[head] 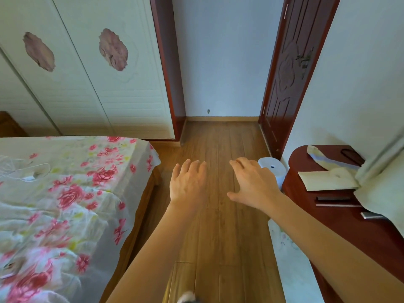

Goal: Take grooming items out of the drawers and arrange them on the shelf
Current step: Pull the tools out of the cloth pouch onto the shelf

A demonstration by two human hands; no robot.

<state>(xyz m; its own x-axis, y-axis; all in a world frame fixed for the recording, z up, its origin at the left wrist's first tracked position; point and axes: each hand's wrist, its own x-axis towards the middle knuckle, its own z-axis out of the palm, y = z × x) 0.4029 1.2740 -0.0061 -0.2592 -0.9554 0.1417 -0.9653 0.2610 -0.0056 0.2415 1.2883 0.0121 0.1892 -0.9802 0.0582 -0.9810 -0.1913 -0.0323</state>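
Both hands were extended forward over the wooden floor (pixel 218 145), palms down and well apart from each other. The left hand (pixel 188 182) had its fingers straight and close together, pointing away towards the far wall, and it held nothing. The right hand (pixel 253 184) was likewise spread and empty, fingers pointing forward and slightly left, thumb out to the side. A bed (pixel 65 193) with a red floral sheet stood to the left, with a white cable (pixel 28 171) lying on it. A dark red desk (pixel 349 232) stood to the right, near the right hand but not touched by it. On the desk lay a pale folded cloth (pixel 328 178), and just in front of it a slim dark bar (pixel 332 198) with its long axis running left to right across the top. A small silver piece (pixel 371 215) lay nearer the desk's right side, also lengthwise left to right. Whether any of these small articles belonged to the task could not be told. A white round object (pixel 273 169) stood on the floor just beside the desk, partly behind the right hand. A white wardrobe (pixel 87 84) and a dark red door (pixel 288 73) stood beyond.
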